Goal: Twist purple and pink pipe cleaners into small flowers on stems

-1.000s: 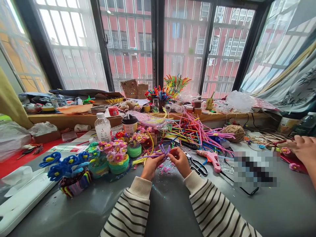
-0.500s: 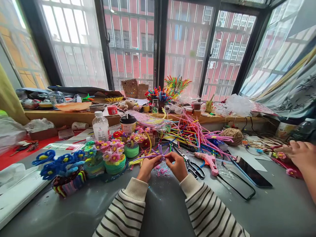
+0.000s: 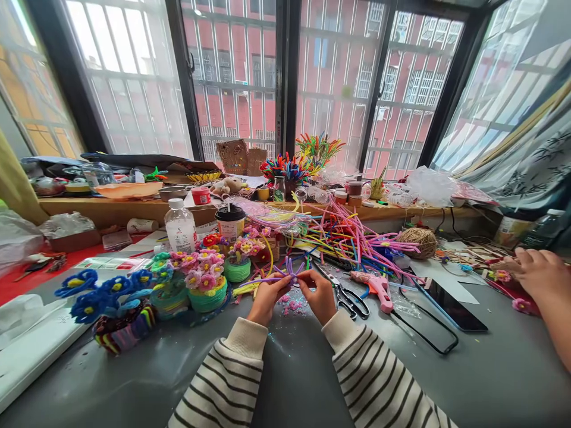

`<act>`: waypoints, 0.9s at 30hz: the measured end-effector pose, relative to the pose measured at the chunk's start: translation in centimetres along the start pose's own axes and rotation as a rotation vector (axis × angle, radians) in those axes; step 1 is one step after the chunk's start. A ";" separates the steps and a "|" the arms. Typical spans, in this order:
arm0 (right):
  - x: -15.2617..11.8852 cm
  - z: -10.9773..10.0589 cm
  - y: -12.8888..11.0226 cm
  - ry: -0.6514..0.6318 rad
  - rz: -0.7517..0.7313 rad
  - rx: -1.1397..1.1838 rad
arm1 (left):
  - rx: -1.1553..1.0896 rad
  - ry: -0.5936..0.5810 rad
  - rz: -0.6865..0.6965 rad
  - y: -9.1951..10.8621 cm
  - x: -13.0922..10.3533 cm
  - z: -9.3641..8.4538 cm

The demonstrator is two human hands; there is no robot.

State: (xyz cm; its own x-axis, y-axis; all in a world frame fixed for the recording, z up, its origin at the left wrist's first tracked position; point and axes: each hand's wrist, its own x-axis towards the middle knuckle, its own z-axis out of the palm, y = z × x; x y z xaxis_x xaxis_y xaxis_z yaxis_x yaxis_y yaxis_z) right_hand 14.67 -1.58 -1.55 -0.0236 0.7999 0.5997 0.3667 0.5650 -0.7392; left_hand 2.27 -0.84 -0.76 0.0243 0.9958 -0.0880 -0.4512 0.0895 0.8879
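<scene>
Purple pipe cleaners (image 3: 291, 267), fanned out in several short strands, are pinched between my two hands above the table. My left hand (image 3: 266, 298) grips them from the left, thumb and fingers closed. From the other side my right hand (image 3: 318, 295) pinches the same bundle near its centre; the fingertips partly hide where the strands meet. Beneath lie pink fuzzy scraps (image 3: 292, 306) and glitter on the grey table (image 3: 294, 374). Black-handled scissors (image 3: 350, 300) rest just right of my right hand, with a pink glue gun (image 3: 377, 290) beyond them.
Pots of fuzzy pink flowers (image 3: 205, 270) and blue flowers (image 3: 107, 291) stand at left, near a bottle (image 3: 179, 226) and a lidded cup (image 3: 231, 221). Loose pipe cleaners (image 3: 352, 229) pile up behind. A phone (image 3: 455, 305) lies right; another person's hand (image 3: 537, 276) is at far right.
The view has shifted slightly. Both my hands stay on the purple pipe cleaners, with the fingers barely moved. The other person's hand has moved a little to the left.
</scene>
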 end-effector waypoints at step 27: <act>-0.1 0.7 0.3 -0.019 -0.208 -0.471 | 0.053 0.018 0.025 -0.3 0.2 -0.3</act>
State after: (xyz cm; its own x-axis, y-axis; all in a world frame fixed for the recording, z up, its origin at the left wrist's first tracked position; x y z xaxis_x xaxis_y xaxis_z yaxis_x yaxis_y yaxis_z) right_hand 14.14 -1.29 -2.06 -0.1563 0.6862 0.7104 0.7317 0.5636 -0.3834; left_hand 2.15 -0.70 -1.16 -0.0024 0.9973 -0.0728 -0.4032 0.0657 0.9128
